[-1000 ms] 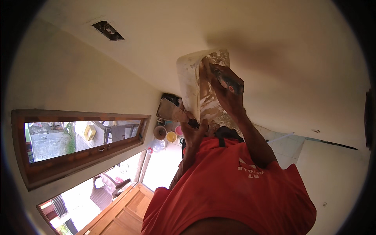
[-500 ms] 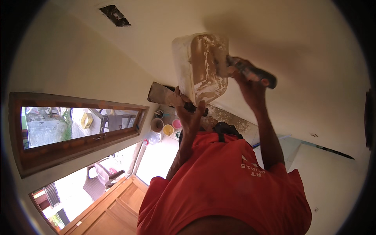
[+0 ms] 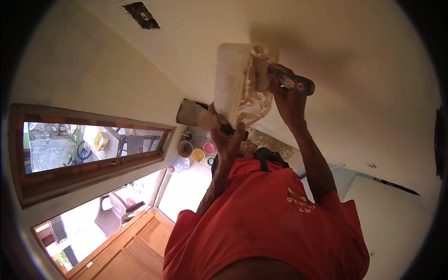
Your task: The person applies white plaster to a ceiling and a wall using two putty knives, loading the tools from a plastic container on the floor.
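Observation:
A whitish plastic tub (image 3: 228,77), its inside smeared with pale putty, is tipped toward me in front of the wall. My left hand (image 3: 227,142) grips the tub's lower end from below and also holds a wide putty knife (image 3: 197,115), whose blade sticks out to the left. My right hand (image 3: 288,100) is closed round the dark handle of another putty knife (image 3: 298,84). That knife's blade lies within the tub's mouth against the putty-coated inside; its edge is blurred.
At left are a wood-framed window (image 3: 93,109) and, below it, a wooden door (image 3: 135,245). Several small buckets (image 3: 198,155) stand on the floor beyond my left arm. A rectangular hole (image 3: 141,16) with a box in it is cut in the wall at upper left.
The tub has shifted slightly right and turned, showing more of its outer side. My right hand has moved a little left and down, with its knife further across the tub.

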The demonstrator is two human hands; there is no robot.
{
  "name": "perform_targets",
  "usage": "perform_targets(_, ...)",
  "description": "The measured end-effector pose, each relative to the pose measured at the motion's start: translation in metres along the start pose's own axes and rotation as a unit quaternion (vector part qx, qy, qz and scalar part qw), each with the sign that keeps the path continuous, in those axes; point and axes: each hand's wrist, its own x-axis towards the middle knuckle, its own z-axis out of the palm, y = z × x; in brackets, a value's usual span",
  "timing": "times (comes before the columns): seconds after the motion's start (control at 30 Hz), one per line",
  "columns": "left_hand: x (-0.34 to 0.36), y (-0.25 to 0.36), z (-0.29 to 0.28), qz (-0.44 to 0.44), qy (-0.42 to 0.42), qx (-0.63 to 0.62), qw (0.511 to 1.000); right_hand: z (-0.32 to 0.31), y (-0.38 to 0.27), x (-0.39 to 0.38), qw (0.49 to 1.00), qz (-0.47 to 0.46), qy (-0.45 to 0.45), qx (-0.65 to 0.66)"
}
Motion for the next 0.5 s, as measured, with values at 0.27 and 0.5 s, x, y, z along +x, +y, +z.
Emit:
perform_targets(0.27,-0.001,-0.011,0.002,0.004,0.003,-0.040,0.999,0.029,0.022,-0.025,0.996,0.027,0.037,0.080)
perform_targets(0.5,0.019,-0.008,-0.007,0.021,-0.015,-0.104,0.994,0.004,-0.007,-0.017,0.987,0.090,-0.039,0.131)
